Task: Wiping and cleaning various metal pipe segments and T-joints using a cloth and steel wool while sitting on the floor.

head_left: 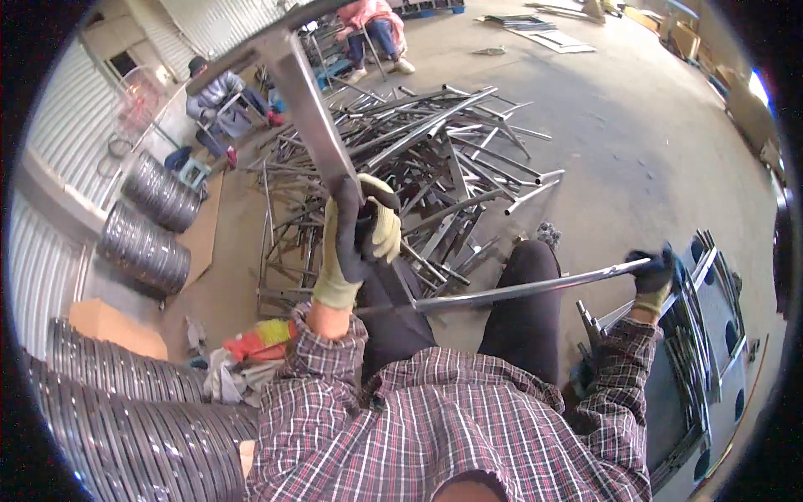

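Note:
A bare metal tube frame (311, 105) rises in front of me at the left and carries a crosspiece at its top. My left hand (358, 230), in a cream and dark-coated work glove, is closed around its flat upright. Below that hand the upright meets a long round tube, which runs across my knees to the right. At that tube's far end my right hand (654, 276), in a similar glove, has its fingers wrapped around the metal. The right fingertips are partly blurred. Close beside the right hand lies a stack of metal tube parts (698, 335).
A tangled heap of metal frames (452, 159) covers the floor ahead. Ribbed black coils or ring stacks (142, 418) stand at my left, near a red and yellow cloth (259, 339). Two people (222, 100) sit farther back. A blue-grey panel with holes (728, 402) is at the right.

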